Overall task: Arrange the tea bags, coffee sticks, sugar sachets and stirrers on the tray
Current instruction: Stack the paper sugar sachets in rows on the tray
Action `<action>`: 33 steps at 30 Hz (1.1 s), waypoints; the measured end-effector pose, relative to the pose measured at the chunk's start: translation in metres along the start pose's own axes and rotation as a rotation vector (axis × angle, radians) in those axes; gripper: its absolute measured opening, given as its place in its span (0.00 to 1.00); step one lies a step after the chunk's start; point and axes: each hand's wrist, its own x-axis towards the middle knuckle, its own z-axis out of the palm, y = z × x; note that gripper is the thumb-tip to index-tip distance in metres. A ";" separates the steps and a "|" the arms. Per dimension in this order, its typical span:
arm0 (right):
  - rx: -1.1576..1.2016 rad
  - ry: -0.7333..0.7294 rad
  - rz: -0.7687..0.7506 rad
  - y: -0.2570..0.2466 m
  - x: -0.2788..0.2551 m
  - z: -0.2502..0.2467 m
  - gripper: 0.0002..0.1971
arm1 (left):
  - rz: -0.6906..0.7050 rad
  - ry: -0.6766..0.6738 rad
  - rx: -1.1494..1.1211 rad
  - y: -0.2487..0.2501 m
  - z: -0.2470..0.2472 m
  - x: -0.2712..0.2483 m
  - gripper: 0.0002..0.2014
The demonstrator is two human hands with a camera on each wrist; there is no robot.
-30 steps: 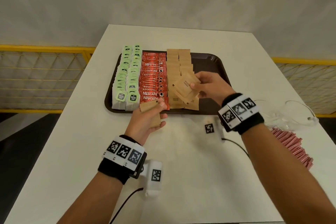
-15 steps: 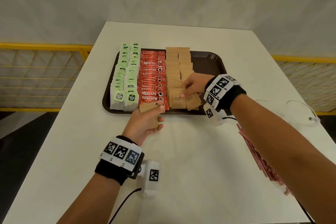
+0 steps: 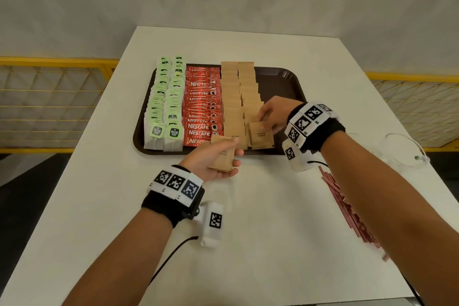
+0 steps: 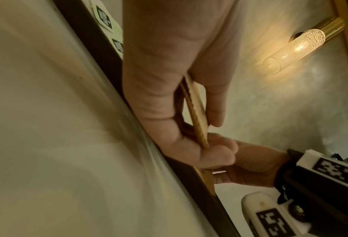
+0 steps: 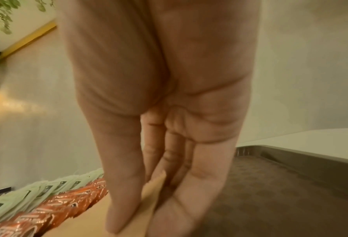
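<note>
Left hand (image 3: 211, 160) gripping spare sachets (image 3: 221, 156); right hand (image 3: 275, 115) pinching tray-row sachet (image 3: 261, 134).

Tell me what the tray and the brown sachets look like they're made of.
Tray: probably moulded plastic, dark brown with a matte, finely textured floor and rounded raised rim. Brown sachets: apparently uncoated kraft paper, dull tan, with crimped edges and small printed text.

On the brown tray (image 3: 285, 77), two rows of green tea bags (image 3: 166, 104) are lying at its left end, one row of red coffee sticks (image 3: 202, 107) is sitting beside them, and two rows of brown sugar sachets (image 3: 237, 97) are following. Individual packets overlap too much to count. Off the tray's right, one pile of red stirrers (image 3: 347, 213) is lying.
</note>
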 end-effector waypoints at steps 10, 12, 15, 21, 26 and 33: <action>-0.074 0.114 0.000 0.004 0.001 0.015 0.16 | 0.025 -0.085 -0.260 0.001 -0.005 -0.001 0.13; -0.079 0.156 -0.003 0.005 -0.003 0.017 0.16 | 0.034 -0.138 -0.346 0.002 -0.008 -0.003 0.17; 0.071 0.312 -0.100 0.003 -0.011 0.016 0.11 | 0.087 -0.179 -0.370 0.002 -0.009 -0.005 0.17; 0.469 0.045 -0.193 -0.023 -0.051 0.025 0.16 | 0.201 -0.153 -0.287 0.009 -0.002 -0.007 0.14; 0.618 -0.013 -0.238 -0.025 -0.066 0.047 0.11 | 0.212 -0.195 -0.229 0.010 0.005 -0.012 0.21; 0.912 -0.071 -0.263 -0.009 -0.084 0.065 0.08 | 0.230 -0.189 -0.172 0.010 0.010 -0.015 0.22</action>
